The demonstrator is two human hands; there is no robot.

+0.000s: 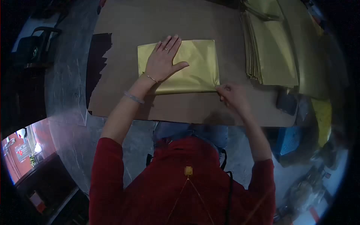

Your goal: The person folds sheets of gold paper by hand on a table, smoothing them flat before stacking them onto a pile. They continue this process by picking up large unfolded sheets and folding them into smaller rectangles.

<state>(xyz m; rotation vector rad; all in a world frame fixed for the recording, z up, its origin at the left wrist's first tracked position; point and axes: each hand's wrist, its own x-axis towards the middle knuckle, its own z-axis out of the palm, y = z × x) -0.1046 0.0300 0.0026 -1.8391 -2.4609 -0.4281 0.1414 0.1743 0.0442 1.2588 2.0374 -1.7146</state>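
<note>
A yellow-gold rectangular sheet or pouch (198,63) lies flat on the brown board (180,108) in front of me. My left hand (165,62) rests palm down on its left part, fingers spread, with a ring and bracelets on hand and wrist. At the sheet's lower right corner, my right hand (230,93) is closed in a pinch on that corner. The fabric creases toward those fingertips. Whether the sheet is one layer or folded is hard to tell.
A stack of similar gold pieces (275,56) lies at the right of the board. Near its lower end sits a dark object (287,102). A blue box (288,140) stands below the board's right edge, with yellow material (322,120) beside it.
</note>
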